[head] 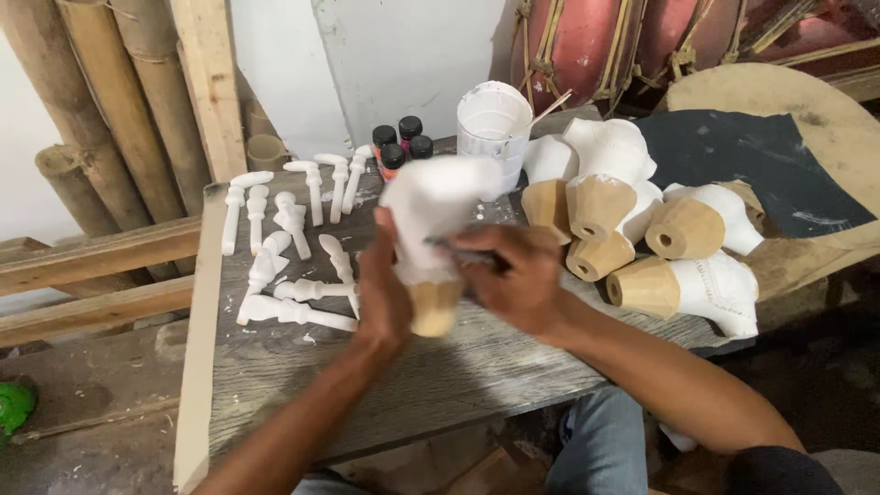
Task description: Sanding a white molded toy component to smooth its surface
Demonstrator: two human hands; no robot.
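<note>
Two hands are closed: the left hand (383, 298) is clamped on an upright carving (431, 234), the right hand (518, 275) on a brush (458, 247) laid across it.

Brightness: soft, even daylight, fairly bright on the grey wooden table (458, 367).
Glare: the white-painted figure (431, 206) is washed out, its surface detail lost.
Blur: motion blur smears that figure, the left hand (380, 293) and the right hand (518, 280).
Shadows: faint and diffuse under the white pegs (293, 312); the lower right corner falls dark.
Edges: the bamboo poles (101, 119) lean and bow slightly from lens distortion.
</note>
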